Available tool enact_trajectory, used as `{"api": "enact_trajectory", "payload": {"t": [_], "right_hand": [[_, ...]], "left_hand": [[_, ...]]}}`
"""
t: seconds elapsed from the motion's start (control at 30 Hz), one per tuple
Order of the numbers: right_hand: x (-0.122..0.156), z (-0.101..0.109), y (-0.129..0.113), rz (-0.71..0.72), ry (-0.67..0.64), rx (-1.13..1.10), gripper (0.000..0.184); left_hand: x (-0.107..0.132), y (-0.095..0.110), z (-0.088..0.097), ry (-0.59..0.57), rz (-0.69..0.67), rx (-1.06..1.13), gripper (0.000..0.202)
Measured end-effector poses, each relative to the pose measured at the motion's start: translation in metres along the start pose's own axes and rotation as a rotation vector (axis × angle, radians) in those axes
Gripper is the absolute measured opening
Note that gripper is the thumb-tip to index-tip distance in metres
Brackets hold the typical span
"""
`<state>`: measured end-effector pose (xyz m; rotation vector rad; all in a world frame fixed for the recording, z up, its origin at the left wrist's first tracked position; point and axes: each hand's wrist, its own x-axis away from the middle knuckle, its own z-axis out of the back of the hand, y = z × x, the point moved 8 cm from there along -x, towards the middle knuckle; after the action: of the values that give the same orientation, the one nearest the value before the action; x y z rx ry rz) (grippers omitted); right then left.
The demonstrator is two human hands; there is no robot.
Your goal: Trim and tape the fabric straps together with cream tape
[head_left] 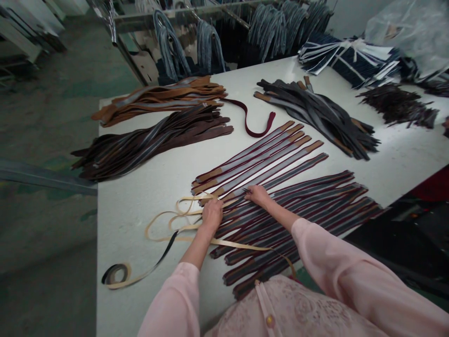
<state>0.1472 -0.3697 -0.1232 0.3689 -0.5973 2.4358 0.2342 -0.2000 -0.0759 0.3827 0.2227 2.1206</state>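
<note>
The left grip [212, 215] rests with its fingers curled over the near ends of the strips; whether it is pinching one, I cannot tell. Beside it, the right grip [255, 194] looks pressed together on a small dark pointed thing [246, 190], too small to make out. Under and just beyond both lie the pale strips [280, 166], slanting away side by side; nearer the body spread the grey strips [305, 201] with dark red edges. They look light, soft and limp along their length, likely to bend or slide across one another, hardly fragile. Best taken by an end, pinched flat between thumb and finger, the other hand steadying the middle. The thin tape [242, 245] loops past the left wrist and would tangle easily. Farther out, a curved dark red strip [258, 135] and brown bundles [154, 142] lie on the white surface [140, 206].
</note>
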Motion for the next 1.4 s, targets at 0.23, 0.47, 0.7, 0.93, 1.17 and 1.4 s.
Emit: {"api": "enact_trajectory", "payload": {"t": [0.23,0.47,0.7,0.93,1.17,1.4], "right_hand": [[0.0,0.0,0.0,-0.01,-0.01,0.03,0.023],[0.0,-0.001,0.0,-0.004,-0.01,0.036,0.025],[0.002,0.003,-0.001,-0.003,-0.007,0.027,0.025],[-0.001,0.002,0.002,-0.012,-0.03,-0.035,0.027],[0.0,0.003,0.003,0.002,-0.037,-0.109,0.027],[-0.003,0.003,0.003,-0.03,-0.043,-0.052,0.027]], "left_hand": [[0.01,-0.025,0.002,-0.025,0.022,0.186,0.021],[0.032,-0.061,0.01,-0.154,0.05,0.453,0.033],[0.062,-0.118,0.035,-0.186,0.285,0.713,0.035],[0.083,-0.094,0.117,-0.211,0.465,0.987,0.036],[0.092,-0.128,0.117,-0.176,0.463,0.76,0.035],[0.159,-0.231,0.051,-0.037,0.629,0.776,0.04]]}}
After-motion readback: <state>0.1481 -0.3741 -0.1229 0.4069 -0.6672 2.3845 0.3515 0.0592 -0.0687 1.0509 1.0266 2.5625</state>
